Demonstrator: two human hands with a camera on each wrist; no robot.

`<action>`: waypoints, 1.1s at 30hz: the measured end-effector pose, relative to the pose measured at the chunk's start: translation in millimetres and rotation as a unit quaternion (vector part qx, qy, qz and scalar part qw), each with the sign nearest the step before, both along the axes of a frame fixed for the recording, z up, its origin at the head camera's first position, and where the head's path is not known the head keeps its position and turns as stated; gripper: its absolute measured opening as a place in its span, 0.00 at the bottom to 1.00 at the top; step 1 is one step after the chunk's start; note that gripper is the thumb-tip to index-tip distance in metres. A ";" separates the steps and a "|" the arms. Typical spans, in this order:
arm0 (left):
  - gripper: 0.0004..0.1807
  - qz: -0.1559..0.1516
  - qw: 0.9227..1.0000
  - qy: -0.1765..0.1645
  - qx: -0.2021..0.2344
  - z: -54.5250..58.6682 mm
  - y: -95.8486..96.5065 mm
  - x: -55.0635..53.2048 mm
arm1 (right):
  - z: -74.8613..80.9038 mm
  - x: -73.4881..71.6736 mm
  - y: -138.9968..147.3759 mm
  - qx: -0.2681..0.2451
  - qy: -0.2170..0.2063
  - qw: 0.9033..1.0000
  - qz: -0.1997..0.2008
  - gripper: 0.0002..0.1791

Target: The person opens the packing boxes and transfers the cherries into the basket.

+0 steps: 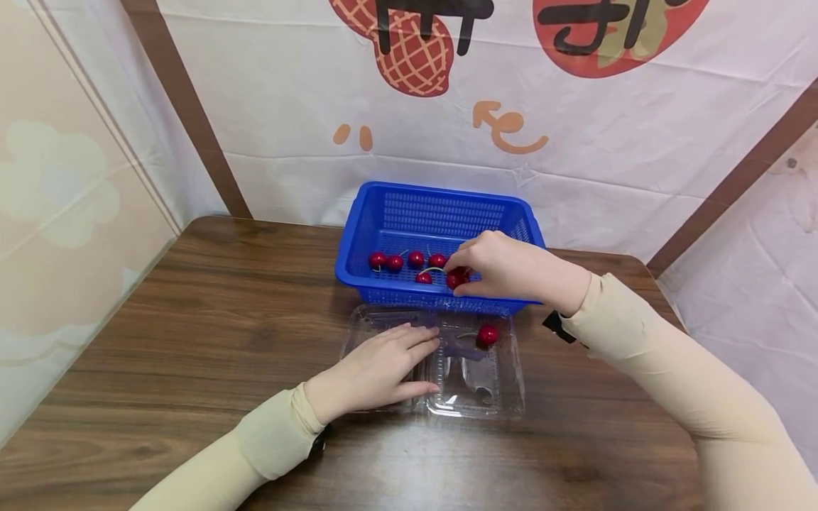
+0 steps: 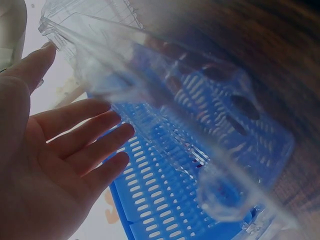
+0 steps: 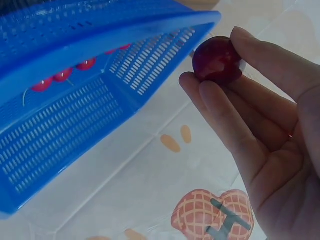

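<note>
My right hand (image 1: 505,266) pinches a dark red cherry (image 3: 217,60) between thumb and fingertips, over the near right part of the blue plastic basket (image 1: 441,190). Several other cherries with thin stems, such as this cherry (image 1: 416,259), lie on the basket's floor. In front of the basket a clear plastic clamshell box (image 1: 476,397) lies opened flat. One stemmed cherry (image 1: 488,334) sits in its right half. My left hand (image 1: 377,369) rests with straightened fingers on the box's left half; its palm shows in the left wrist view, beside the clear plastic.
The brown wooden table (image 1: 211,341) carries the basket and the box. Behind the basket hangs a white printed cloth (image 1: 275,85), close to the table's far edge. Another cloth wall (image 1: 77,177) stands at the left.
</note>
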State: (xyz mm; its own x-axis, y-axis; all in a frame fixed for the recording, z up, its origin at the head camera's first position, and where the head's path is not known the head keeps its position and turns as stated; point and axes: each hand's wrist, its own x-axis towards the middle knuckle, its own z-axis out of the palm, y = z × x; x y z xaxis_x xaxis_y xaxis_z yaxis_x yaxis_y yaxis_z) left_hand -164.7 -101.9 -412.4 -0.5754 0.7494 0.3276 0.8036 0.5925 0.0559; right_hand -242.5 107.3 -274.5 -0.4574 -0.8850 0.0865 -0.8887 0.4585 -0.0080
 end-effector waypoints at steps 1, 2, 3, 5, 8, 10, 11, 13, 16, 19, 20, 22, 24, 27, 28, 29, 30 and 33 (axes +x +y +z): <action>0.35 0.001 1.000 -0.002 0.000 0.4 -0.6 0.2 | 1.3 -2.2 -1.4 -0.003 0.000 1.000 0.001 0.15; 0.36 0.002 1.000 -0.004 0.000 0.7 -1.0 0.3 | 2.3 -4.9 -2.5 -0.005 0.002 1.000 0.001 0.15; 0.36 0.003 1.000 -0.006 0.000 0.8 -1.4 0.3 | 3.4 -7.2 -3.7 -0.005 0.002 1.000 0.000 0.16; 0.36 0.004 1.000 -0.008 0.001 0.7 -1.8 0.2 | 5.0 -12.3 -5.9 -0.006 0.002 1.000 -0.002 0.16; 0.36 0.003 1.000 -0.007 0.004 0.4 -2.1 0.1 | 6.4 -21.1 -7.6 -0.003 0.002 1.000 -0.008 0.16; 0.36 0.002 1.000 -0.007 0.004 0.1 -2.2 -0.1 | 5.8 -28.3 -7.6 -0.002 0.001 1.000 -0.012 0.15; 0.36 0.002 1.000 -0.007 0.004 0.1 -2.1 0.0 | 5.3 -32.1 -7.2 -0.003 -0.001 1.000 -0.015 0.15; 0.37 0.003 1.000 -0.009 0.002 0.1 -2.1 0.0 | 4.0 -39.9 -6.5 -0.005 -0.007 1.000 -0.021 0.14; 0.37 0.003 1.000 -0.007 0.002 0.0 -2.1 -0.2 | 2.7 -49.8 -5.8 -0.011 -0.025 0.999 -0.039 0.11; 0.36 0.000 1.000 -0.004 0.003 0.1 -2.2 -0.1 | 2.4 -57.5 -5.7 -0.012 -0.043 0.997 -0.059 0.10; 0.36 0.000 1.000 -0.004 0.003 0.2 -2.3 -0.1 | 2.5 -59.7 -5.7 -0.013 -0.049 0.997 -0.064 0.10; 0.36 -0.001 1.000 -0.003 0.002 0.3 -2.3 0.1 | 2.5 -64.1 -6.1 -0.013 -0.057 0.996 -0.072 0.11; 0.36 -0.001 1.000 -0.004 0.002 0.4 -2.3 0.4 | 2.2 -68.3 -6.8 -0.013 -0.062 0.995 -0.075 0.12; 0.36 -0.001 1.000 -0.005 0.002 0.5 -2.1 0.6 | 1.8 -73.5 -7.8 -0.014 -0.070 0.994 -0.083 0.12; 0.36 -0.002 1.000 -0.005 0.002 0.7 -1.9 0.7 | 1.7 -74.8 -8.0 -0.015 -0.073 0.994 -0.085 0.12; 0.35 -0.002 1.000 -0.005 0.003 0.8 -1.8 0.8 | 1.3 -76.4 -8.1 -0.015 -0.076 0.993 -0.089 0.12; 0.35 -0.003 1.000 -0.005 0.004 0.9 -1.7 0.9 | 0.7 -78.0 -8.0 -0.014 -0.081 0.992 -0.094 0.12; 0.35 -0.004 1.000 -0.006 0.003 1.5 -1.3 1.0 | -2.2 -83.8 -8.1 -0.012 -0.091 0.990 -0.108 0.12</action>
State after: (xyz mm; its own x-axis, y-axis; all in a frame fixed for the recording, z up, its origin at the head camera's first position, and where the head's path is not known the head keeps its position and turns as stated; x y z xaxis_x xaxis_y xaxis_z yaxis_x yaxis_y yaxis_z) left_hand -163.7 -103.3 -410.9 -0.5730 0.7518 0.3263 0.8076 0.5857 0.0688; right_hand -326.3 99.1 -276.7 -0.6456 -0.7636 0.0044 -0.7527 0.6354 -0.1727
